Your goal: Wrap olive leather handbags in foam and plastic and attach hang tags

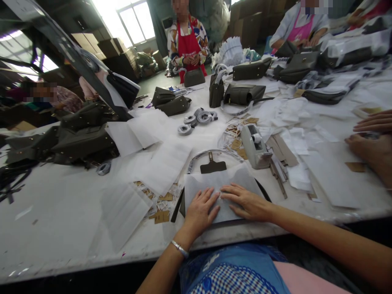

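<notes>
Both my hands lie on a white foam sheet [196, 183] that covers most of a dark handbag [178, 204] at the table's near edge. Flat on the sheet's left part, my left hand [202, 208] has its fingers spread. My right hand [245, 200] rests beside it with fingers stretched out, the fingertips of the two hands almost meeting. Beyond the sheet, the bag's dark flap tab [213, 166] shows inside the arch of a plastic-wrapped handle [196, 157]. What lies beneath the sheet is hidden.
A grey tape dispenser [255, 147] stands beyond my right hand. Brown tags [162, 216] and loose foam sheets [128, 212] lie left. Wrapped strap rolls [203, 116] sit mid-table. Dark bags [82, 130] pile up left. A co-worker's hands [373, 143] are at the right edge; others stand across.
</notes>
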Tool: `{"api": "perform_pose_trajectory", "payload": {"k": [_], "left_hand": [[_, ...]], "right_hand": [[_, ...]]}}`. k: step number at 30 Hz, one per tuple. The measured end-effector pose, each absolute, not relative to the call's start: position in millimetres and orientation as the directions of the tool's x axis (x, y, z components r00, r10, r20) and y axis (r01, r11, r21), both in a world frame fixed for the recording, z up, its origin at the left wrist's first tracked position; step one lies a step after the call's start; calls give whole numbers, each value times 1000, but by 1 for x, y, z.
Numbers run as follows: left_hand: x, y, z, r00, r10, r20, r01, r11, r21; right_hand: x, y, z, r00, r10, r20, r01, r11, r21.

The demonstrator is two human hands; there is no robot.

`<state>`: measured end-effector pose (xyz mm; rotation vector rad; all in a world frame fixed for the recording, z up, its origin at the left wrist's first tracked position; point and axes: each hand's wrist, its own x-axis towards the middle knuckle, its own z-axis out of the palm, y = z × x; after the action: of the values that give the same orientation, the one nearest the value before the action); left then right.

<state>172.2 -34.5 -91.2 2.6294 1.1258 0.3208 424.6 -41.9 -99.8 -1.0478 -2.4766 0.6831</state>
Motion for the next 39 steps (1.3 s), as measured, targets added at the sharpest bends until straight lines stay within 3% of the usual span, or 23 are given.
{"api": "perform_pose_trajectory", "payload": {"k": [8,11,14,22,31,35,39], "left_hand": [[172,-35,-95,673,732,106,674,-667,318],[172,-37,-95,674,731,102,676,-667,312],[173,-38,-93,683,726,81,683,-674,281],[162,-36,-87,737,675,25,664,-730,161],[155,-22,-105,771,604,204,609,-792,42],[152,-5,-112,767,572,291,581,-812,63],[150,14,-103,753,613,239,600,-789,133]], "right_hand": [[424,-42,-99,-710,690,141,561,675,-479],[425,-43,-99,-698,701,145,558,660,-504],[426,-45,-99,-674,726,138,568,629,-531],[424,-47,-97,-703,711,33,628,641,-441],[433,-43,-121,-707,693,140,607,697,-383],[439,-36,-137,-671,703,236,596,701,-393],[446,-21,-127,-649,735,194,601,652,-462]]}}
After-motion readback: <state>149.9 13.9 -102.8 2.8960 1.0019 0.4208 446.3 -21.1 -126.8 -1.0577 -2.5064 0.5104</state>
